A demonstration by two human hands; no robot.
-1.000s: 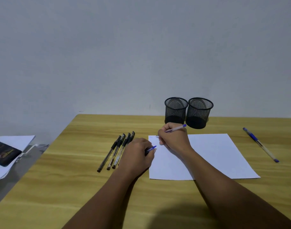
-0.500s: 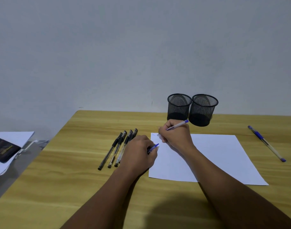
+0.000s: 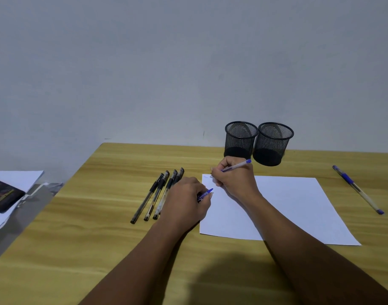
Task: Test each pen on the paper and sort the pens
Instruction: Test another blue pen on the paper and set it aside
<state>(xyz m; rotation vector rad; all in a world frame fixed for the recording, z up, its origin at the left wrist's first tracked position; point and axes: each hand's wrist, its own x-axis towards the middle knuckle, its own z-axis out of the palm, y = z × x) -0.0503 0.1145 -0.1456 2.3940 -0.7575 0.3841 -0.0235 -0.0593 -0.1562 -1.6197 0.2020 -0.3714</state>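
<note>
My right hand (image 3: 232,180) grips a blue pen (image 3: 238,165) with its tip on the top left corner of the white paper (image 3: 287,208), beside a faint blue scribble (image 3: 206,177). My left hand (image 3: 185,200) rests at the paper's left edge and holds a blue pen cap (image 3: 206,192). Several black pens (image 3: 157,195) lie side by side left of that hand. Another blue pen (image 3: 357,189) lies on the table to the right of the paper.
Two black mesh pen cups (image 3: 240,139) (image 3: 273,144) stand side by side at the back of the wooden table (image 3: 78,238). Off the table's left edge lie white papers (image 3: 17,179) with a dark phone-like object (image 3: 2,194) on them.
The view has shifted slightly. My right hand has moved a little along the paper's top left corner with the pen; my left hand stays put.
</note>
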